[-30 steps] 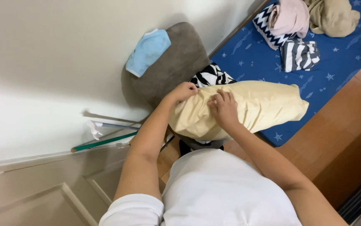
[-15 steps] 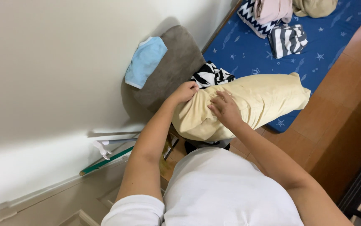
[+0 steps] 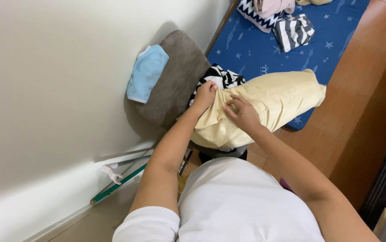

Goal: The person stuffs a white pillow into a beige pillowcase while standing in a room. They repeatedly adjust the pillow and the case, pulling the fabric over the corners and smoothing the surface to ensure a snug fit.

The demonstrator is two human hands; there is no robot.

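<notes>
A pale yellow pillow (image 3: 264, 107) lies across the near end of a blue star-patterned mattress (image 3: 264, 45), in front of my body. My left hand (image 3: 205, 95) grips the pillow's cloth at its upper left corner. My right hand (image 3: 242, 113) pinches the same yellow cover a little to the right, fingers closed on a fold. A black-and-white patterned cloth (image 3: 222, 77) shows just behind my left hand, partly hidden by the pillow.
A grey cushion (image 3: 179, 80) leans on the white wall with a light blue cloth (image 3: 147, 74) on it. Striped and zigzag folded clothes (image 3: 293, 31) lie at the mattress's far end. A green-handled stick (image 3: 116, 186) lies by the wall. Brown tiled floor (image 3: 363, 89) runs to the right.
The view has shifted, so everything sits further right in the frame. Both hands stay on the yellow pillow cover, with the right hand's grip moved slightly along the fold.
</notes>
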